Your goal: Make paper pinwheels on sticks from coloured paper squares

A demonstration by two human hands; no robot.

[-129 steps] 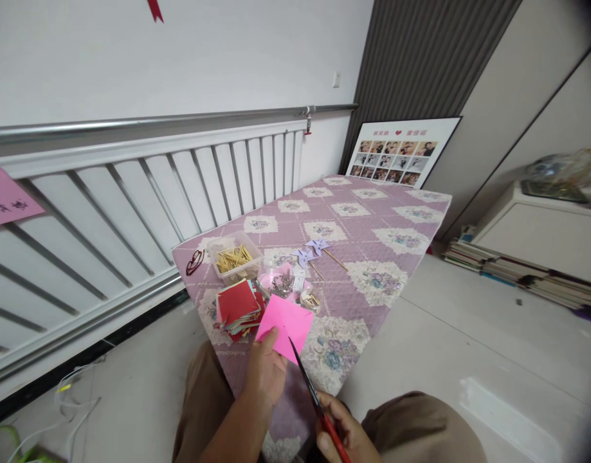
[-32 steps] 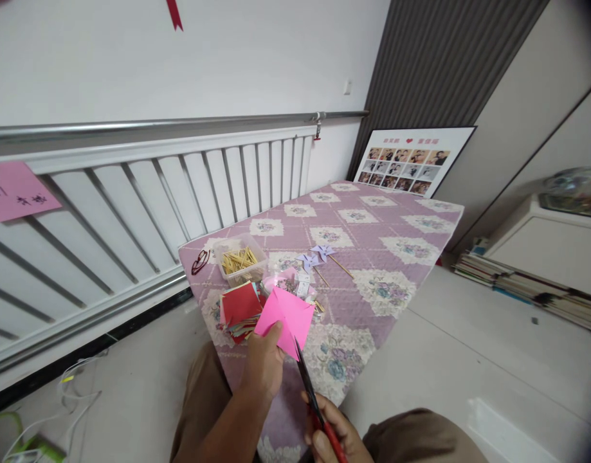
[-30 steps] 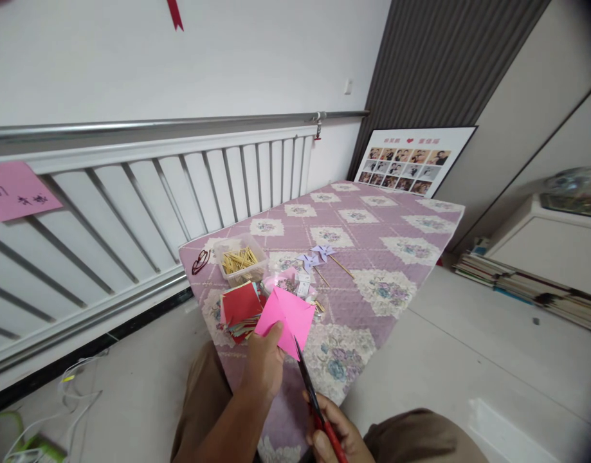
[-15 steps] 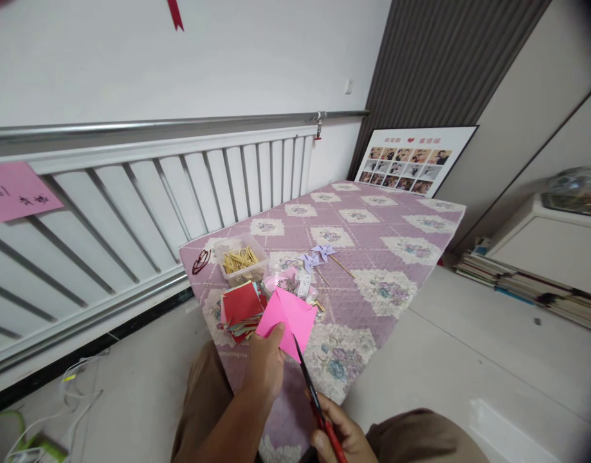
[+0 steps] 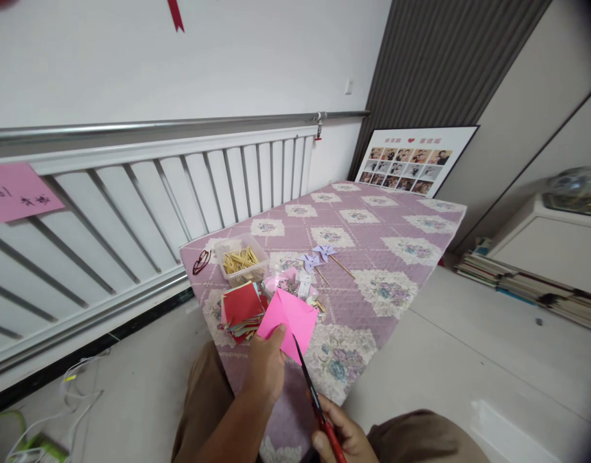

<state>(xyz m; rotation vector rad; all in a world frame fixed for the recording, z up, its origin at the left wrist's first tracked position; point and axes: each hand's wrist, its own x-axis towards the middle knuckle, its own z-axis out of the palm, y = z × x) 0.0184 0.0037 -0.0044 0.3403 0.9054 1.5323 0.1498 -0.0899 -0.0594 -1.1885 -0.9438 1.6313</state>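
A square sheet of bright pink paper [image 5: 295, 315] is pinched at its left corner by my left hand [image 5: 266, 363], thumb on top. My right hand [image 5: 343, 431] grips scissors [image 5: 319, 406] with red handles and black blades. The blades lie at the paper's near corner, pointing toward its middle. Just beyond the sheet sit a pink tray [image 5: 280, 280] of small parts and a stack of coloured paper squares [image 5: 242, 303], red on top. Two lilac paper pinwheels [image 5: 310, 261] on sticks rest farther back.
A clear plastic box [image 5: 231, 278] of short golden sticks stands at the table's left, beside dark red glasses [image 5: 201, 262]. A white radiator [image 5: 218, 186] runs along the left edge. A photo board [image 5: 415, 161] leans at the far end of the flowered tablecloth [image 5: 343, 302].
Almost nothing differs. The paper, scissors and both hands keep nearly the same position, with only a slight shift in the view.
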